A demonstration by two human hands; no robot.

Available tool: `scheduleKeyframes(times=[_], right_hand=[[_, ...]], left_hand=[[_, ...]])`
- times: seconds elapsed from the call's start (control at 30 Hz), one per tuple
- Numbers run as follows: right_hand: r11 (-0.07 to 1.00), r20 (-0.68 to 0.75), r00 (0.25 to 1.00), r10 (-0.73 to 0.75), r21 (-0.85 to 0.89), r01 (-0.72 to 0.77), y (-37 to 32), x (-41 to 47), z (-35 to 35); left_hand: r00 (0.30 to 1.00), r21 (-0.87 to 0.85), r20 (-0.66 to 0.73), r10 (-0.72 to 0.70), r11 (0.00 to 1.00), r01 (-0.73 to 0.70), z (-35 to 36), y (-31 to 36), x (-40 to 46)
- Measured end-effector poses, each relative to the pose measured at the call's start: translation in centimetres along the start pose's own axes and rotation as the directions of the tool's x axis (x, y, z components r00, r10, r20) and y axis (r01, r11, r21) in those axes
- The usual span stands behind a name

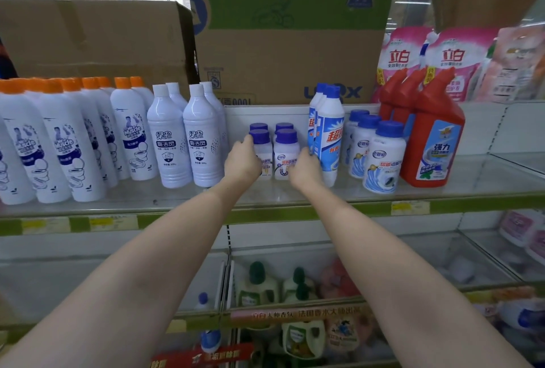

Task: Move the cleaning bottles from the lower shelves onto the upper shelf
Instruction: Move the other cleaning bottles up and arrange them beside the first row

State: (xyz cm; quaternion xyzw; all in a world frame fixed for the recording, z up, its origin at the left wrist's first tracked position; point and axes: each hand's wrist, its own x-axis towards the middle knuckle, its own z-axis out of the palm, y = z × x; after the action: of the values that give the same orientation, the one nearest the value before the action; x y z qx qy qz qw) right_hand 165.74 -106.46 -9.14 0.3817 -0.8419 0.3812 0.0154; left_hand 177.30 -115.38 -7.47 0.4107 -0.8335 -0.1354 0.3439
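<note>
Upper shelf [295,190], both arms reaching in at its middle. Far left: white bottles with orange caps [56,143], label reads "Mr Muscle" over a toilet drawing. Next right, two pale bottles with white caps [182,137]; Chinese characters on the label, a shield emblem below. Centre: four small white bottles with purple caps [274,146] standing close together in two rows. Left hand [242,161] curls round the front left one, thumb up near the cap; right hand [303,170] holds the side of the front right one, fingers bent against it. Judged step: setting these two down on the upper shelf, or squaring them into line; cannot tell which. Next move likely calls for letting go without knocking the back pair, then reaching down for more. Right of the hands: tall blue-and-white bottles [327,134] with red Chinese lettering, touching or just beside the right hand. Then squat white jars with blue caps [383,158], red bottles with angled necks [433,137], pink pouches [454,64] behind. Cardboard box [289,31] at back, green band, partial blue letters "OX". Lower shelves: green-capped bottles [259,285], blurred.
</note>
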Motion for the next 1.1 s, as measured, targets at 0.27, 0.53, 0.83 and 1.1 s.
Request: scheduleKeyframes(times=[0.27, 0.53, 0.83, 1.1], right_hand=[[1.0, -0.102, 0.995, 0.0, 0.02, 0.002, 2.1, -2.8, -3.8], [0.998, -0.156, 0.987, 0.048, 0.035, -0.043, 5.7, -4.5, -5.7], [0.988, -0.077, 0.997, 0.026, 0.152, -0.014, 7.0, -0.1, -7.1], [0.965, -0.003, 0.999, 0.037, 0.261, -0.035, 8.0, 4.3, -8.2]], left_hand=[[0.983, -0.149, 0.117, 0.14, 0.981, -0.122, 0.1, 2.9, -2.2], [0.961, -0.312, 0.179, 0.211, 0.939, -0.148, 3.1, 6.4, -4.4], [0.972, -0.457, 0.231, -0.032, 0.879, 0.137, 4.1, 10.9, -1.3], [0.955, -0.547, 0.241, -0.174, 0.788, 0.282, 6.1, 11.0, 2.2]])
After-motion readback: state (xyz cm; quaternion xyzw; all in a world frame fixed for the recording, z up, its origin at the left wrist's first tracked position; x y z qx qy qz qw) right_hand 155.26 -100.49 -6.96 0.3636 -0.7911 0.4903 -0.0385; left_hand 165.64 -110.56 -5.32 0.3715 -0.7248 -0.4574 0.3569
